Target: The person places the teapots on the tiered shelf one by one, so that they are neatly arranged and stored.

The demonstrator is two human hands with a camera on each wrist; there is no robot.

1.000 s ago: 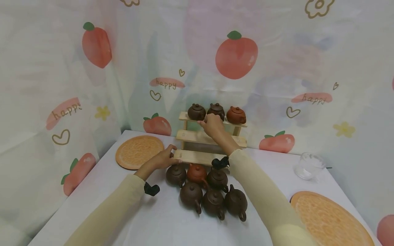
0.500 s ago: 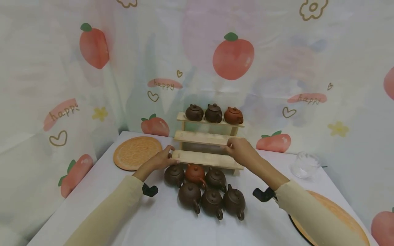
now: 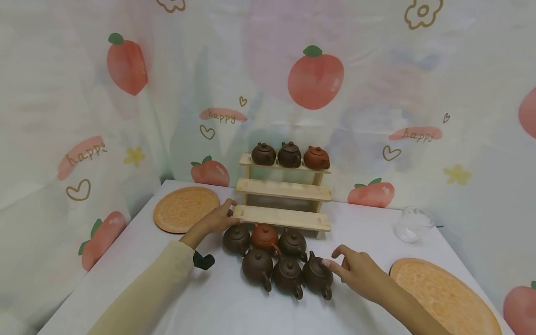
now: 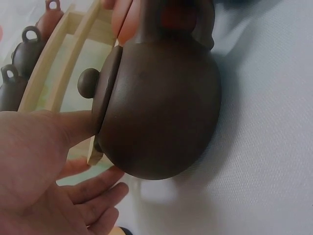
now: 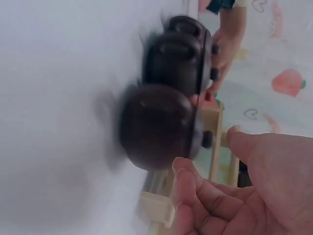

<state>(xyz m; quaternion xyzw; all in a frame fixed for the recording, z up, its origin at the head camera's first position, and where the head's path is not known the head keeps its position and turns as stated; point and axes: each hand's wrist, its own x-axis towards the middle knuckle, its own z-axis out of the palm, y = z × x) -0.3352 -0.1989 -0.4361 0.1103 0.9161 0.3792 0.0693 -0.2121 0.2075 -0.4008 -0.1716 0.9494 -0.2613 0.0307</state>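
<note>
A three-tier wooden display rack [image 3: 278,216] stands at the back of the table. My left hand [image 3: 217,218] holds the left end of its lowest board between thumb and fingers, just behind a dark brown teapot [image 4: 161,107]. My right hand [image 3: 358,272] hovers with parted thumb and fingers beside the front-right dark teapot [image 3: 317,274], close to its lid knob; the right wrist view shows a gap between thumb and fingers with nothing held. Several more teapots crowd before the rack, one of them reddish [image 3: 264,236]. The top board carries two dark teapots [image 3: 289,156] and a reddish-brown teapot [image 3: 317,158].
A round orange-tan mat [image 3: 186,209] lies at the back left, and another round mat [image 3: 444,291] at the right, partly under the right forearm. A clear glass vessel [image 3: 413,224] stands at the back right. Printed cloth [image 3: 356,121] walls in the table.
My right hand has left the middle teapot on the top board and come down and right to the front-right teapot. My left hand keeps its hold on the rack.
</note>
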